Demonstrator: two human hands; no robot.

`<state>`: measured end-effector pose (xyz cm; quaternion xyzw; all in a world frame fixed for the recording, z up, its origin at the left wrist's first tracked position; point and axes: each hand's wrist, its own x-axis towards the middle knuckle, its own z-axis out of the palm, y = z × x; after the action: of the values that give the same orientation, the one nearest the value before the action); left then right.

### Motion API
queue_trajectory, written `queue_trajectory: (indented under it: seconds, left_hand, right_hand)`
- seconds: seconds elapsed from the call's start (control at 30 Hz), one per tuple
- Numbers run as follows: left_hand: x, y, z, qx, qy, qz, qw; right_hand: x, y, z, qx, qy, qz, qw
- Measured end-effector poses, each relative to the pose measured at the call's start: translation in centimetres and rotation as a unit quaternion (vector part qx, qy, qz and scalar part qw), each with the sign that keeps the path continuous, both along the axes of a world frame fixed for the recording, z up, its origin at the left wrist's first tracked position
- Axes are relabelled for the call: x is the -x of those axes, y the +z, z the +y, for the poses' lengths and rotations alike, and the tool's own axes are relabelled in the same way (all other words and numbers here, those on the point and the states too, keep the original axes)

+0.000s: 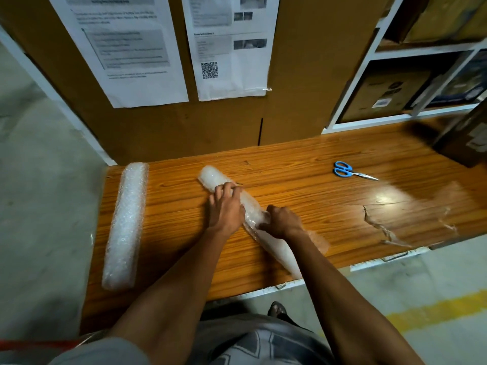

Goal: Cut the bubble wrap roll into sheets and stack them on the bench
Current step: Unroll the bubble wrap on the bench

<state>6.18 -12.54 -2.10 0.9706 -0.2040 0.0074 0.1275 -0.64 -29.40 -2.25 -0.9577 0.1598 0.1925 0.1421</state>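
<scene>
left hand (226, 206) fingers curled on translucent bubble wrap roll (210, 177) | right hand (283, 222) pinches its wrap | blue-handled scissors (351, 172) well right of roll

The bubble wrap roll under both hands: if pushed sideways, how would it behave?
The bubble wrap roll is cylindrical on a smooth bench, so it would likely roll. It looks light and squashy; the right hand seems to dent it, while the left hand steadies it.

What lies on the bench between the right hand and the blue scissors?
Nothing visible: only bare wooden bench lies between the right hand, which grips the diagonal white bubble wrap roll, and the blue-handled metal scissors. The clear torn plastic scrap lies nearer, off that line.
</scene>
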Motion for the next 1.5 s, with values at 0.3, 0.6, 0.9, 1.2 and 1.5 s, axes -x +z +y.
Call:
queue_trajectory:
  seconds: [0.3, 0.6, 0.9, 1.2, 1.5]
  left_hand:
    - [1.7, -1.0, -0.5, 0.08, 0.114, 0.172, 0.975]
    - [1.8, -0.8, 2.2, -0.004, 0.12, 0.16, 0.98]
    - [1.7, 0.6, 3.5, -0.068, 0.009, 0.033, 0.997]
    - [0.7, 0.3, 6.1, -0.194, 0.097, 0.051, 0.975]
    - [1.1, -0.1, 4.5, -0.106, 0.054, 0.027, 0.993]
  right_hand:
    - [0.0, -2.0, 0.0, -0.433, -0.228, -0.019, 0.872]
    - [1.0, -2.6, -2.1, -0.437, -0.277, -0.053, 0.854]
    - [0.6, -6.6, -5.4, -0.377, -0.279, -0.095, 0.878]
    - [-1.6, -11.6, -9.4, -0.32, -0.331, -0.182, 0.869]
    - [-0.7, -2.9, -6.5, -0.205, -0.335, -0.25, 0.885]
